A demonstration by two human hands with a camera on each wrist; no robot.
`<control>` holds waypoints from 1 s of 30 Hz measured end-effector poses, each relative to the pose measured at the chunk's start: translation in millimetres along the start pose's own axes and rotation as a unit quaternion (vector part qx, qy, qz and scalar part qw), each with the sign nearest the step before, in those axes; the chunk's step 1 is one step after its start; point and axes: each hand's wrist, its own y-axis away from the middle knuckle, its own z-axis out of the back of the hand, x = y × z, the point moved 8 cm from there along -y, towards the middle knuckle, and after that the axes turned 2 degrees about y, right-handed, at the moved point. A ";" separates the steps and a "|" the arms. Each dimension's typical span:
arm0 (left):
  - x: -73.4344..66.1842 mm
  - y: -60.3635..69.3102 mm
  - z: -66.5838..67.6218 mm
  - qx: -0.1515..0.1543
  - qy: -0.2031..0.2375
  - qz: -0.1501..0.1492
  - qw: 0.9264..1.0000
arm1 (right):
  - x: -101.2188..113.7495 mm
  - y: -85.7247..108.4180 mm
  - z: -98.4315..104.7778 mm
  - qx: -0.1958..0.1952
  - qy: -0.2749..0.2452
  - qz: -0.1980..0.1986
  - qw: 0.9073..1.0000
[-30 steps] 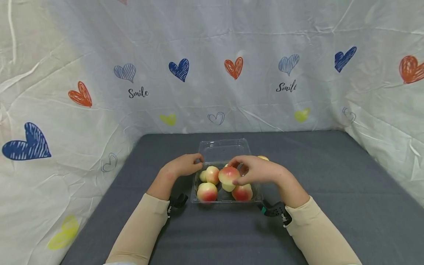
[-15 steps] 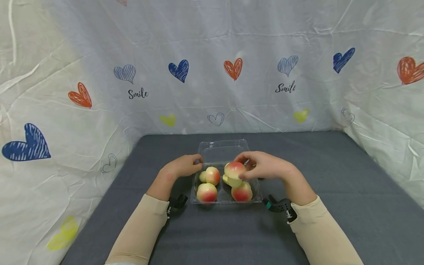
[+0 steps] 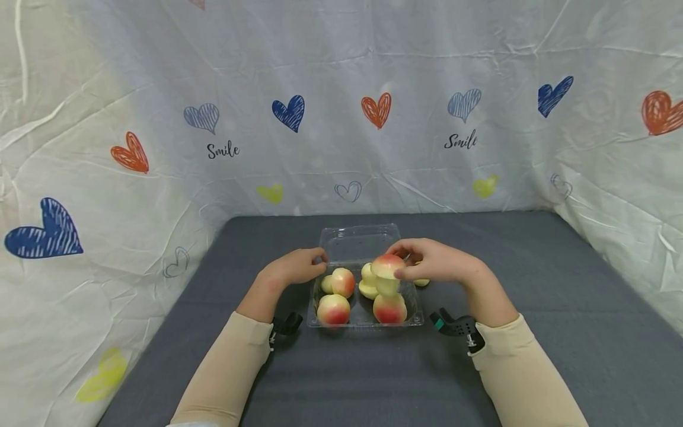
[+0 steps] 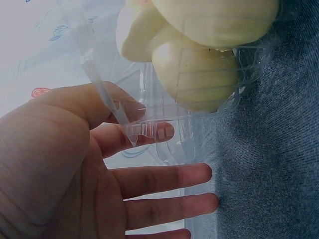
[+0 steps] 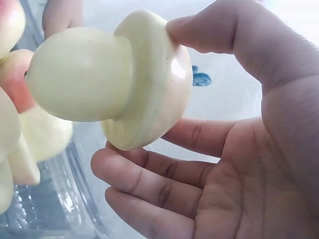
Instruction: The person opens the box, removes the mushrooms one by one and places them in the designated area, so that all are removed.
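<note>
In the head view a clear plastic clamshell box (image 3: 354, 325) stands on the table. Inside it lie several toy mushrooms with pale stems and red-and-yellow caps, among them a front-left mushroom (image 3: 334, 310), a back-left mushroom (image 3: 342, 283) and a front-right mushroom (image 3: 390, 309). My left hand (image 3: 295, 267) pinches the box's left edge between thumb and index finger, its other fingers extended. Over the box's right half, my right hand (image 3: 437, 261) holds a mushroom (image 5: 79, 74) by the cap, stem pointing down and left. A paler mushroom (image 3: 368, 283) sits just left of the held one.
The box's lid (image 3: 360, 242) is folded back behind it. Just outside the right wall, a pale yellow thing (image 3: 421, 283) shows partly under my right hand. A dark grey cloth (image 3: 507, 267) covers the table, and a heart-printed white curtain (image 3: 320, 59) hangs behind.
My right hand has moved right and slightly back with the mushroom, whose stem now shows below the cap. The left hand and the box have stayed put.
</note>
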 end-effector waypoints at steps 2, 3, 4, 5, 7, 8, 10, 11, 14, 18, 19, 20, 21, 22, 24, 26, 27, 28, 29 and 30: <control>-0.1 -0.4 0.2 0.001 0.000 0.000 1.000 | -1.8 0.8 2.1 -0.003 0.003 0.000 1.000; 0.0 -0.4 0.3 0.002 -0.001 0.000 1.000 | -2.6 1.3 3.1 -0.003 0.004 0.000 1.000; 0.2 -0.2 0.5 0.002 -0.002 0.000 1.000 | -3.3 2.0 4.5 -0.005 0.006 -0.001 1.000; 0.2 -0.1 0.6 0.001 -0.003 -0.001 1.000 | -3.8 2.7 5.3 -0.005 0.006 0.000 1.000; -0.3 0.3 0.8 0.001 -0.002 -0.003 1.000 | -5.2 4.1 7.6 -0.008 0.002 0.000 1.000; -0.4 0.6 0.9 0.001 -0.001 -0.003 1.000 | -6.3 4.9 9.2 -0.009 -0.001 -0.004 1.000; -0.6 0.6 1.0 0.000 0.000 -0.005 1.000 | -8.7 7.0 12.2 -0.013 -0.012 -0.010 1.000; -1.0 0.6 1.0 0.000 0.001 -0.005 1.000 | -10.2 8.0 13.6 -0.015 -0.020 -0.013 1.000; -1.3 0.1 0.9 0.001 -0.001 -0.004 1.000 | -15.2 12.0 19.8 -0.026 -0.034 -0.025 0.999; -1.7 0.3 0.7 0.002 -0.002 -0.002 1.000 | -21.1 16.6 27.8 -0.041 -0.047 -0.031 0.998; -1.8 0.5 0.7 0.001 -0.001 -0.002 1.000 | -22.5 17.6 29.6 -0.043 -0.049 -0.030 0.997; -1.9 0.7 0.7 0.001 0.000 -0.002 1.000 | -23.6 18.5 31.2 -0.044 -0.053 -0.028 0.997; -2.1 0.8 0.7 0.001 0.000 -0.003 1.000 | -24.7 19.2 32.8 -0.046 -0.054 -0.028 0.997; -2.2 0.9 0.7 0.001 0.000 -0.003 1.000 | -25.9 20.1 34.5 -0.047 -0.055 -0.027 0.997; -2.5 1.1 0.8 0.000 -0.001 -0.004 1.000 | -28.1 22.3 37.8 -0.050 -0.053 -0.026 0.997; -2.3 1.3 1.1 -0.001 -0.002 -0.006 1.000 | -30.6 25.0 40.9 -0.053 -0.050 -0.032 0.997; -2.5 1.3 1.2 -0.001 -0.002 -0.007 1.000 | -32.0 26.4 42.3 -0.055 -0.049 -0.036 0.997; -2.6 1.2 1.3 -0.002 -0.002 -0.008 1.000 | -33.4 28.0 43.9 -0.057 -0.048 -0.039 0.996; -2.7 1.1 1.3 -0.002 -0.002 -0.008 1.000 | -34.9 29.6 45.4 -0.059 -0.047 -0.043 0.996; -2.7 1.0 1.3 -0.003 -0.002 -0.009 1.000 | -36.7 31.0 46.9 -0.062 -0.047 -0.048 0.996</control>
